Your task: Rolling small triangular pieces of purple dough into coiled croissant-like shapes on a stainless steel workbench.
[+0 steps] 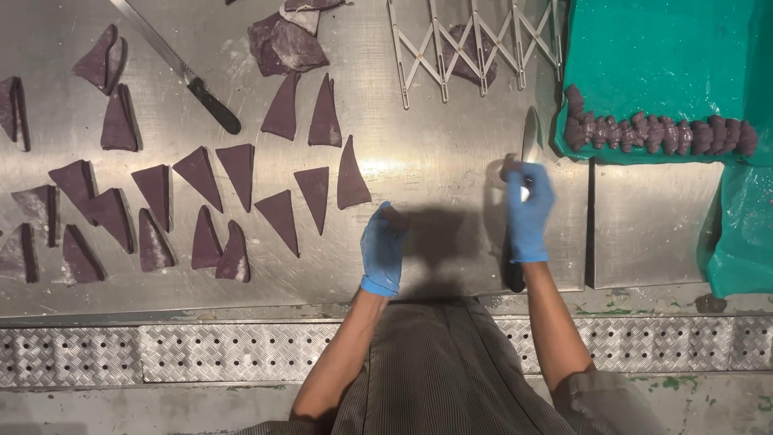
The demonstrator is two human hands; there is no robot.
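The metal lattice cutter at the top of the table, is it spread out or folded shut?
Spread out. The lattice cutter lies on the steel table with its crossed bars opened into wide diamond gaps.

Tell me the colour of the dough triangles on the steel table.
Dark purple dough triangles, clearest in the head view.

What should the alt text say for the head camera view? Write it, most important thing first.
Seen from above, a person in blue gloves works at a steel table: the right hand holds a knife, the left hand holds a small purple dough piece. Purple dough triangles lie left; shaped dough pieces line a green tray.
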